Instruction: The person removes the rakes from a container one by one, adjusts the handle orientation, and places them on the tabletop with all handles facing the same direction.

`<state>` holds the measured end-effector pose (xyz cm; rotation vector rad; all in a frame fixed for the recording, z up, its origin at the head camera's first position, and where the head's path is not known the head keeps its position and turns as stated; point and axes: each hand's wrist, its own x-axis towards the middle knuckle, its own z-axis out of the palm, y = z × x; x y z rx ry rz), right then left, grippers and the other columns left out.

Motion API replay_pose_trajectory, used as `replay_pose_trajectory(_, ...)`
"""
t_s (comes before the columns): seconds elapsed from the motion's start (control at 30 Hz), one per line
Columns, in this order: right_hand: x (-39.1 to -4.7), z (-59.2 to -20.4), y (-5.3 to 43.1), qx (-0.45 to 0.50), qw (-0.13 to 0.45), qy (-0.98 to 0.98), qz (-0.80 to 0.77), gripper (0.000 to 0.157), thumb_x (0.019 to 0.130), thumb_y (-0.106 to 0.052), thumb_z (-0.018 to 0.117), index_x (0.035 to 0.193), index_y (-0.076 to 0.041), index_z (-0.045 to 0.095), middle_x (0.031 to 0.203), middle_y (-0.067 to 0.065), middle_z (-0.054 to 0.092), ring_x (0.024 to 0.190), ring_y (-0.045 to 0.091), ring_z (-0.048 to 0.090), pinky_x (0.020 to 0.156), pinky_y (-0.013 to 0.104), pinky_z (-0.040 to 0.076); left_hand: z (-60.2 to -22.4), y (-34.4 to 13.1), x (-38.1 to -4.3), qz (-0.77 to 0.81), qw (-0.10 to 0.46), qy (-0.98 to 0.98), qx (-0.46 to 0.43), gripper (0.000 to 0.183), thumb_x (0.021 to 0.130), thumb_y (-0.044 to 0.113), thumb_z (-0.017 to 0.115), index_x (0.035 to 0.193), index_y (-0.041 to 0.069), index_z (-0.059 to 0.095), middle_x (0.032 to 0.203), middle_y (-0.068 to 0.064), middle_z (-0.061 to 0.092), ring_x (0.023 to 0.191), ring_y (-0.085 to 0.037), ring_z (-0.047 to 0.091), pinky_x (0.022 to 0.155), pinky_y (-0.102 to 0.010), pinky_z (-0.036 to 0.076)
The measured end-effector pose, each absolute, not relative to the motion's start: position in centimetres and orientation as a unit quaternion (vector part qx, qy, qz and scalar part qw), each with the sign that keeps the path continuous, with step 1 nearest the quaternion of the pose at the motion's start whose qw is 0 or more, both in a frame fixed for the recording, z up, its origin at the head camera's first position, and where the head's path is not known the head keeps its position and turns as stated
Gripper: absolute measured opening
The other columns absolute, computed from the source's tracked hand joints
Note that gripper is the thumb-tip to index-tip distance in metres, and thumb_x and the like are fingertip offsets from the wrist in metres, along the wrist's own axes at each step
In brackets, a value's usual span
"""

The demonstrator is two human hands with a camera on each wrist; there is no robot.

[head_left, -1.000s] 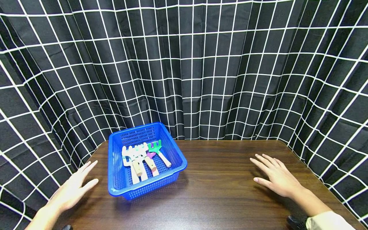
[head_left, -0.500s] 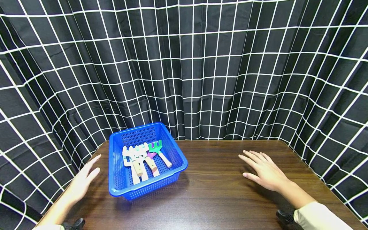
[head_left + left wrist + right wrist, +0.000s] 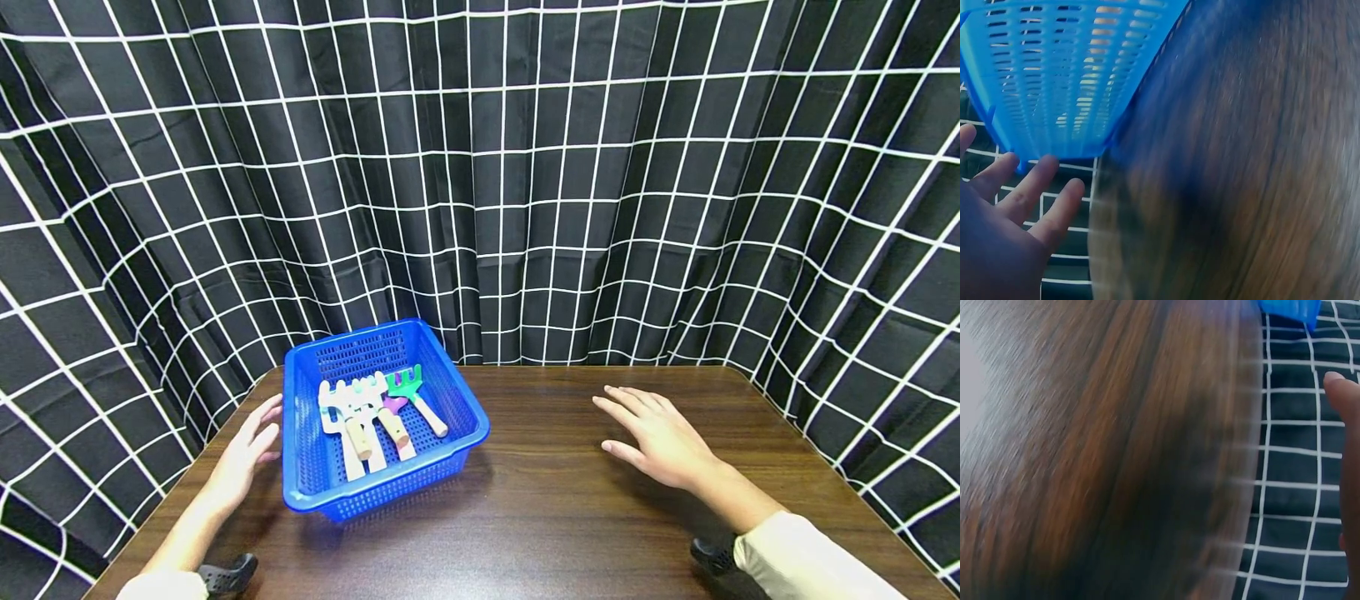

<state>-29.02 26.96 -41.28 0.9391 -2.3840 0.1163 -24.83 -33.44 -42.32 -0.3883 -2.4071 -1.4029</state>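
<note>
My left hand (image 3: 242,458) is beside the left wall of a blue plastic basket (image 3: 390,487), fingers loosely extended and holding nothing. In the left wrist view its spread fingers show close to the slotted basket wall (image 3: 1060,75). Inside the basket lie several small hand rakes and other tools. A green rake (image 3: 406,383) with a pale handle leans at the right, white rake heads (image 3: 352,398) with wooden handles (image 3: 358,439) overlap at the left, and a purple piece (image 3: 393,405) is partly covered. My right hand (image 3: 660,437) hovers over the table on the right, fingers straight, nothing held.
The brown wooden table (image 3: 547,500) extends to the right of the basket. A black curtain (image 3: 570,208) with a white grid stands behind it and along both sides. Black wrist devices (image 3: 228,575) show near both sleeves.
My left hand has moved forward and right to the basket's left side. My right hand has moved left over the table. The basket and its tools have stayed in place.
</note>
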Motion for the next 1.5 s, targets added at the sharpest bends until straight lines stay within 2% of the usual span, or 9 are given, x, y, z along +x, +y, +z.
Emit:
replay_pose_trajectory(0.23, -29.1, -40.9, 24.8, 0.334, 0.272, -0.898, 0.083, 0.063, 0.085, -0.038, 0.072, 0.140, -0.014, 0.051, 0.140, 0.014, 0.049, 0.127, 0.034, 0.045, 0.101, 0.054, 0.033, -43.1, -32.8, -24.9, -0.539, 0.150, -0.820, -0.123, 0.049, 0.106, 0.017, 0.033, 0.151, -0.001, 0.022, 0.143, -0.032, 0.033, 0.101, 0.008, 0.050, 0.077, -0.028, 0.049)
replay_pose_trajectory(0.53, -27.9, -40.2, 21.4, 0.317, 0.251, -0.899, 0.168, 0.063, 0.086, -0.038, 0.072, 0.141, -0.016, 0.050, 0.141, 0.012, 0.049, 0.126, 0.033, 0.047, 0.096, 0.056, 0.039, -43.2, -32.1, -24.9, -0.581, 0.126, -0.798, -0.097, 0.050, 0.107, 0.021, 0.031, 0.152, 0.003, 0.020, 0.146, -0.029, 0.028, 0.106, 0.006, 0.046, 0.080, -0.024, 0.045)
replay_pose_trajectory(0.73, -27.6, -39.7, 19.3, 0.323, 0.240, -0.894, 0.196, 0.061, 0.087, -0.037, 0.071, 0.141, -0.016, 0.050, 0.142, 0.012, 0.049, 0.127, 0.032, 0.047, 0.095, 0.057, 0.040, -43.2, -32.1, -25.2, -0.625, 0.124, -0.767, -0.071, 0.052, 0.107, 0.026, 0.030, 0.153, 0.003, 0.020, 0.146, -0.018, 0.030, 0.108, -0.001, 0.050, 0.081, -0.021, 0.045)
replay_pose_trajectory(0.93, -27.5, -39.4, 17.2, 0.330, 0.228, -0.876, 0.269, 0.060, 0.089, -0.031, 0.071, 0.140, -0.010, 0.050, 0.142, 0.013, 0.048, 0.130, 0.032, 0.044, 0.104, 0.053, 0.035, -43.8, -32.0, -25.6, -0.650, 0.131, -0.747, -0.056, 0.053, 0.107, 0.027, 0.033, 0.153, 0.004, 0.021, 0.135, 0.001, 0.037, 0.108, -0.005, 0.050, 0.081, -0.021, 0.045)
replay_pose_trajectory(1.07, -27.5, -39.4, 16.0, 0.314, 0.218, -0.861, 0.336, 0.059, 0.089, -0.025, 0.071, 0.140, -0.006, 0.049, 0.139, 0.014, 0.050, 0.126, 0.032, 0.047, 0.103, 0.050, 0.037, -43.8, -31.7, -25.7, -0.655, 0.131, -0.743, -0.043, 0.054, 0.107, 0.028, 0.033, 0.154, 0.006, 0.020, 0.142, -0.007, 0.032, 0.111, -0.004, 0.045, 0.081, -0.020, 0.043)
replay_pose_trajectory(1.23, -27.3, -39.1, 14.4, 0.297, 0.214, -0.847, 0.386, 0.059, 0.089, -0.024, 0.071, 0.141, -0.008, 0.048, 0.137, 0.013, 0.052, 0.117, 0.031, 0.054, 0.091, 0.050, 0.047, -43.6, -31.2, -26.0, -0.657, 0.140, -0.740, -0.034, 0.055, 0.106, 0.028, 0.036, 0.155, 0.011, 0.018, 0.152, -0.021, 0.023, 0.116, -0.003, 0.040, 0.083, -0.019, 0.040)
replay_pose_trajectory(1.37, -27.2, -38.9, 12.7, 0.300, 0.202, -0.840, 0.405, 0.059, 0.090, -0.026, 0.070, 0.142, -0.010, 0.047, 0.137, 0.011, 0.052, 0.116, 0.029, 0.055, 0.087, 0.049, 0.049, -43.6, -30.9, -26.2, -0.660, 0.159, -0.734, -0.024, 0.057, 0.106, 0.027, 0.039, 0.156, 0.012, 0.018, 0.153, -0.023, 0.023, 0.115, -0.001, 0.041, 0.082, -0.017, 0.040)
replay_pose_trajectory(1.5, -26.9, -38.8, 11.0, 0.313, 0.192, -0.834, 0.411, 0.059, 0.090, -0.026, 0.069, 0.142, -0.010, 0.047, 0.137, 0.012, 0.052, 0.117, 0.029, 0.054, 0.090, 0.048, 0.048, -43.8, -30.8, -26.3, -0.667, 0.165, -0.726, -0.019, 0.056, 0.106, 0.026, 0.040, 0.156, 0.013, 0.018, 0.152, -0.022, 0.025, 0.114, -0.002, 0.043, 0.082, -0.015, 0.042)
